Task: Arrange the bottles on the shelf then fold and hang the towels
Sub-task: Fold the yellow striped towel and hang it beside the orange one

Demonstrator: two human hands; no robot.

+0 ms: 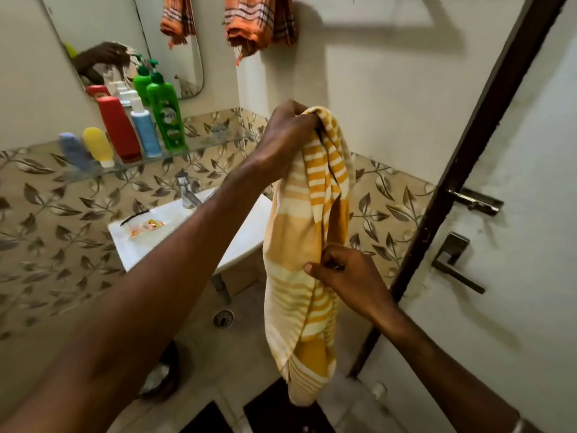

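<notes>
1. The yellow striped towel [307, 245] hangs in mid-air between sink [246, 226] and door [515, 214] — open floor below it.
2. Left hand [285, 137] grips its bunched top; right hand [346, 275] pinches an edge midway down.
3. Bottles [137, 126] stand on the glass shelf [199, 145] — an orange towel [259, 23] hangs above.

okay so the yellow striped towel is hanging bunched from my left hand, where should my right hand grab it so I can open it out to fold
Probably the lower side edge. The yellow striped towel hangs as a bunched column from the left hand, which grips its top. The right hand already pinches a fold at mid-height from the door side. Slide down that edge toward the bottom corner, then pull outward to spread it flat.
</notes>
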